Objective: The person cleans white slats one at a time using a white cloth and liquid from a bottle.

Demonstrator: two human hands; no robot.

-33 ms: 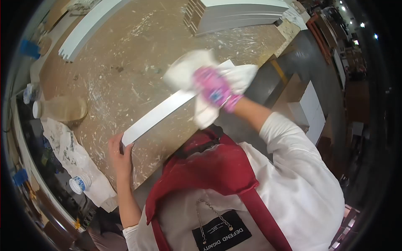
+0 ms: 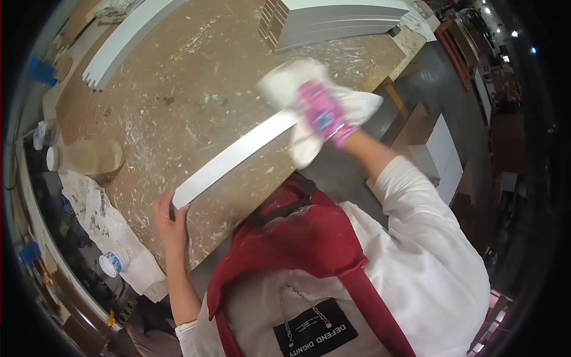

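Observation:
A long, narrow white board (image 2: pixel 235 156) lies slantwise across the paint-spattered workbench (image 2: pixel 148 125). My bare left hand (image 2: pixel 171 219) grips its near left end, thumb on one side and fingers on the other. At the far right end, my right hand (image 2: pixel 322 111), in a pink patterned glove, presses a white cloth (image 2: pixel 305 146) onto the board. The cloth bunches around the glove and covers that end. Motion blurs the glove and cloth, and the right fingertips are hidden in the fabric.
Stacked white boards (image 2: pixel 339 27) stand at the bench's far side, and more white strips (image 2: pixel 128 41) lie far left. At left are a jar of cloudy liquid (image 2: pixel 92 156), a stained paper sheet (image 2: pixel 98 208) and a small white tub (image 2: pixel 113 262). A cardboard box (image 2: pixel 428 149) is at right.
My right hand and the cloth have slid along the board, away to the right, uncovering a little more of its white face. My left hand keeps its place.

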